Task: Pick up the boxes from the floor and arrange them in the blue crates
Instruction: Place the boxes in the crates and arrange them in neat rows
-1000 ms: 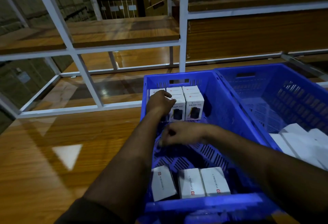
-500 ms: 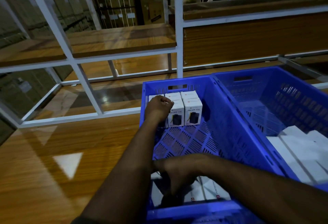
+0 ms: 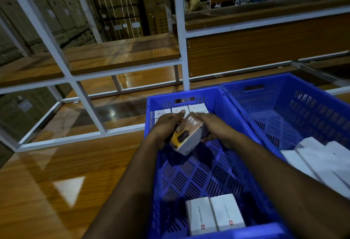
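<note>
Holding a small 65W box (image 3: 186, 136) mid-frame over the left blue crate (image 3: 244, 132): left hand (image 3: 166, 125) and right hand (image 3: 214, 127) both grip its sides. We judge it light, rigid, smooth-skinned; grip opposite flat faces, seat beside back row (image 3: 180, 110).

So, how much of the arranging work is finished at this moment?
Done: a row of white boxes stands at the far wall of the left blue crate. In hand: left hand and right hand hold a 65W box near that row. Left: two boxes lying at the near end, and most of the crate floor is bare.
</note>
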